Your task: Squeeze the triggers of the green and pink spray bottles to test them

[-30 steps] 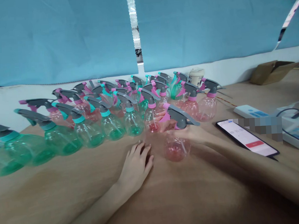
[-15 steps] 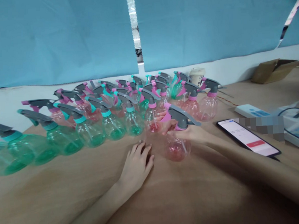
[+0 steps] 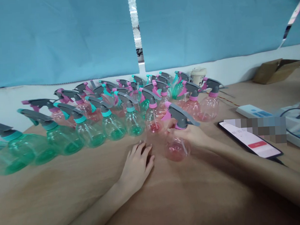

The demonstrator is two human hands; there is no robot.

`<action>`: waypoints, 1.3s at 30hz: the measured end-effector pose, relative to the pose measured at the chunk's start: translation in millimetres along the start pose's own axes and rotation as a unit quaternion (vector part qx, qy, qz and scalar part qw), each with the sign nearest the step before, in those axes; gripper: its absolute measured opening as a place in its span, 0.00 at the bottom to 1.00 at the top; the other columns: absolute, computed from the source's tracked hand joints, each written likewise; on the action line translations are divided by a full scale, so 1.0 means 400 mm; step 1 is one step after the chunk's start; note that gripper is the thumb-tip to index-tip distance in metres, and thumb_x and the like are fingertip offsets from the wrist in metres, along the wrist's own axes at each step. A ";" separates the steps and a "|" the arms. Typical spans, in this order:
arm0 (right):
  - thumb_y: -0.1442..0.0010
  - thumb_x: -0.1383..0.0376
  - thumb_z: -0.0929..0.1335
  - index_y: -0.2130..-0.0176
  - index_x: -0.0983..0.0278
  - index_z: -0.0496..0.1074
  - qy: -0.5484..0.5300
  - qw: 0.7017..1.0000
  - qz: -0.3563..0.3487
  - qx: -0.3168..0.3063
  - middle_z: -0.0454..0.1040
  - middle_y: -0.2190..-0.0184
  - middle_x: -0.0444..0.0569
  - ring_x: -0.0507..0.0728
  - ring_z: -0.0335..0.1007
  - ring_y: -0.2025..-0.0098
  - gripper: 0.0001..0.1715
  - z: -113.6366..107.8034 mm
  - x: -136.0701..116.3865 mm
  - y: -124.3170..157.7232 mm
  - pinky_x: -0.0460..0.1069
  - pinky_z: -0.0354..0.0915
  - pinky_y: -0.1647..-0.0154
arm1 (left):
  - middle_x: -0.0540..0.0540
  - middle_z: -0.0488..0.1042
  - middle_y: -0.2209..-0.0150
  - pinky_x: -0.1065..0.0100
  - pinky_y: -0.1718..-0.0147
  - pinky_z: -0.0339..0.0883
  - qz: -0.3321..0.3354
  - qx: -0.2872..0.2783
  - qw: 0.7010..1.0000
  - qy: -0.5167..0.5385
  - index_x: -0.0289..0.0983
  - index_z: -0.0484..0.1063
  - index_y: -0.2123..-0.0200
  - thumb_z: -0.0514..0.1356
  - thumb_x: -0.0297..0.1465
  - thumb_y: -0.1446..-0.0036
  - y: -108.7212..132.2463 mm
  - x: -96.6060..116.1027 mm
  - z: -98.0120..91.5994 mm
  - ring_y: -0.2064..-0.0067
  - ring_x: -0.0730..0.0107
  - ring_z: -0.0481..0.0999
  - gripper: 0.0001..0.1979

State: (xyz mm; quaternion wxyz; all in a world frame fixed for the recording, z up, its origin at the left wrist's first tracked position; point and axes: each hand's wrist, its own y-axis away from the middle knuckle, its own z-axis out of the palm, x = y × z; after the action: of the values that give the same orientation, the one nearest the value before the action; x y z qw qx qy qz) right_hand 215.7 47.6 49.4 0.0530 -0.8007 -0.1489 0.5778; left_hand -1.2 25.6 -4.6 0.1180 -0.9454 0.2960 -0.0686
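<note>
A pink spray bottle [image 3: 177, 150] with a grey and pink trigger head is upright right of centre, my right hand [image 3: 188, 134] closed around its neck from behind. My left hand [image 3: 137, 162] lies on the brown table [image 3: 154, 199] with its fingers apart and holds nothing. Just beyond my hands stands another pink spray bottle [image 3: 154, 120]. To its left a clear green-tinted bottle [image 3: 134, 122] heads a row of green bottles with turquoise collars.
More pink and green spray bottles crowd the table behind. A phone [image 3: 252, 139] lies at the right, near white power strips [image 3: 254, 112]. Farther back are a paper cup [image 3: 197, 77] and an open cardboard box [image 3: 276, 71].
The held pink bottle has shifted very slightly left with my right hand. My left hand has stayed in place.
</note>
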 end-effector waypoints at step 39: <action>0.57 0.64 0.65 0.80 0.61 0.62 0.065 0.997 -0.003 0.039 0.63 0.81 0.40 0.52 0.60 0.76 0.05 -0.016 -0.028 0.001 0.48 0.56 0.75 | 0.40 0.64 0.48 0.56 0.49 0.56 -0.002 -0.005 1.000 -0.006 0.34 0.65 0.50 0.50 0.32 0.39 -0.002 -0.001 0.001 0.45 0.56 0.59 0.16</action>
State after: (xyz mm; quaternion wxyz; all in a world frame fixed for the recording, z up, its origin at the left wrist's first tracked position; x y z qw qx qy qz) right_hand 218.4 44.5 61.7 0.0957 -0.8336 -0.1244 0.5296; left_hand -1.0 26.5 -4.7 0.1151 -0.9468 0.2940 -0.0617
